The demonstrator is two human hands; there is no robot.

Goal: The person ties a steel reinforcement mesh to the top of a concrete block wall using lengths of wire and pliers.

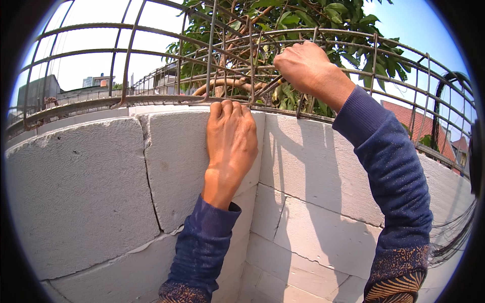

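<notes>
My left hand (230,135) lies against the inner face of the white block wall (177,151), near its corner. Its fingers are bent and close together at the top edge, beside the lowest bars of the steel rebar cage (166,97); the fingertips and anything in them are hidden. Higher and to the right, my right hand (309,66) is closed in a fist against the cage's upper bars. A dark, slanting rod-like piece (269,88) shows below the fist, toward the corner; whether the fist holds it I cannot tell.
Steel bars and stirrups run along both wall tops and meet at the corner. A leafy tree (348,20) with a bent branch (232,82) stands close behind. Dark thin wires (457,235) hang at the right. Beyond are a red tiled roof (427,129) and other buildings.
</notes>
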